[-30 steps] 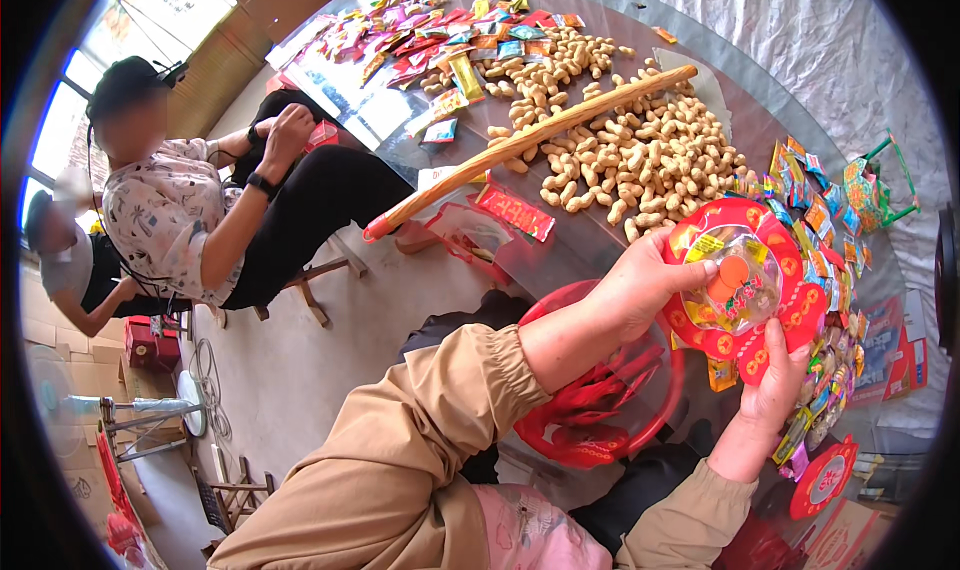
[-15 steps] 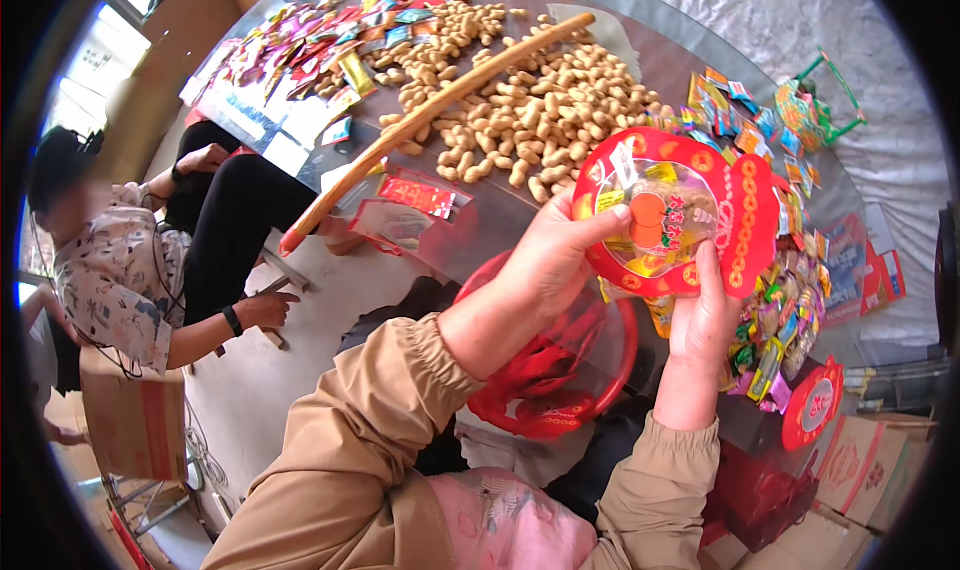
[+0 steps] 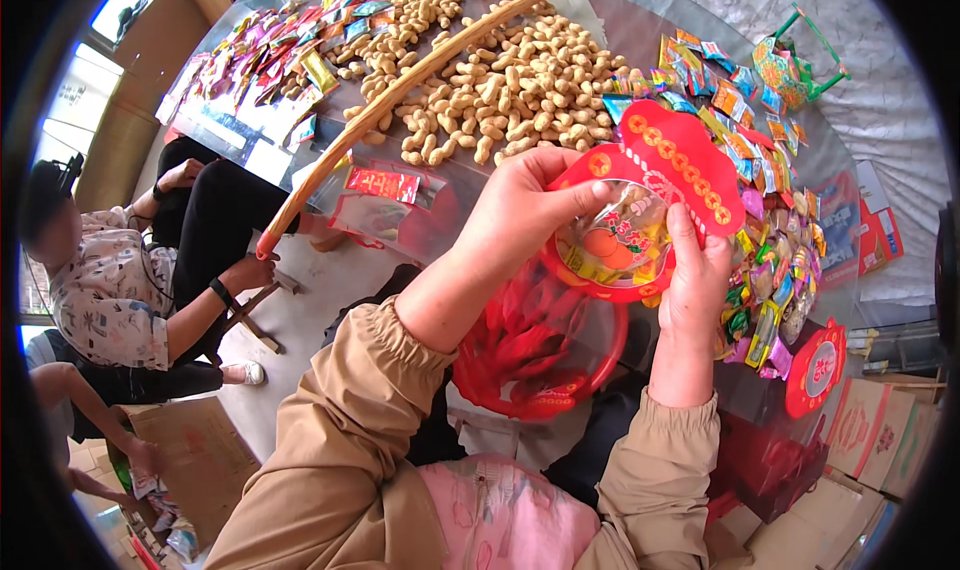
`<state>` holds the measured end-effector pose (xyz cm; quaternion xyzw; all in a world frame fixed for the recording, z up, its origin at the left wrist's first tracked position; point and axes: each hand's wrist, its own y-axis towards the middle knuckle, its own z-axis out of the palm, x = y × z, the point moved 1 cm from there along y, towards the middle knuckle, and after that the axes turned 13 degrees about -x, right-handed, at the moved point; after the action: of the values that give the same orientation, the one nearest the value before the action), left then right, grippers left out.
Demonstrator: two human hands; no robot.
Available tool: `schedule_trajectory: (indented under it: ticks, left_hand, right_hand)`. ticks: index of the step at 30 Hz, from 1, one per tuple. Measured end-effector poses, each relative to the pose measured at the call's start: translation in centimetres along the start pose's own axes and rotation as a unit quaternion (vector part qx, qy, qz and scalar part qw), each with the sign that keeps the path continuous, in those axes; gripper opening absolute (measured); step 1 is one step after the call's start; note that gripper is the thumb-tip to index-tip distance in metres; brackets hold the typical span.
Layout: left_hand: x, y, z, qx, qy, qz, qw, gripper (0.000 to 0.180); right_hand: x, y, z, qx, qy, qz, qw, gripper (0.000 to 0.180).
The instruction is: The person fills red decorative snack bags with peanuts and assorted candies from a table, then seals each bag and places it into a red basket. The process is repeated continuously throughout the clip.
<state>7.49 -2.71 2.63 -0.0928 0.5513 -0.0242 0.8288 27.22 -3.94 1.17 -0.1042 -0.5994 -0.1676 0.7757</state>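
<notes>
Over the near edge of the table I hold a red gift pouch (image 3: 685, 160) with a round clear window and gold coin prints. Wrapped sweets show through its window. My left hand (image 3: 530, 210) pinches the pouch's left edge, thumb on the front. My right hand (image 3: 695, 275) grips its right edge, thumb upright on the front. The pouch is tilted, its wavy top pointing up and right. Below my hands is a round red tub (image 3: 605, 365) with red packaging inside. Peanuts (image 3: 540, 85) lie heaped beyond my left hand.
A long wooden stick (image 3: 405, 88) lies across the peanuts. Colourful wrapped sweets (image 3: 780, 290) are piled at right, with more packets (image 3: 265, 55) far left. A green-handled basket (image 3: 785, 75) stands far right. Another red pouch (image 3: 815, 370) is near right. A seated person (image 3: 115, 280) is at left.
The pouch has turned in my hands, its wavy top swinging from the right toward the upper right. My view has shifted, and another person's arms now show at the lower left.
</notes>
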Motion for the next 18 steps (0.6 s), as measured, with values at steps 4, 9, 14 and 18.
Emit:
schedule_trajectory:
  ticks: [4, 9, 14, 18]
  left_hand:
    - [1.22, 1.02, -0.51, -0.013, 0.004, 0.005, 1.000, 0.018]
    - [1.09, 1.03, -0.47, -0.021, 0.017, 0.014, 1.000, 0.021]
    - [1.20, 0.77, -0.02, -0.025, -0.008, 0.006, 1.000, 0.020]
    - [1.48, 0.87, 0.24, -0.020, -0.024, 0.002, 1.000, 0.022]
  right_hand:
    - [0.00, -0.11, 0.24, 0.009, 0.012, 0.008, 1.000, 0.028]
    - [0.06, 0.15, -0.19, 0.002, 0.010, 0.007, 1.000, 0.026]
    - [0.14, 0.32, -0.58, 0.006, -0.005, 0.003, 1.000, 0.026]
    - [0.30, 0.42, -0.38, 0.004, 0.010, -0.006, 1.000, 0.025]
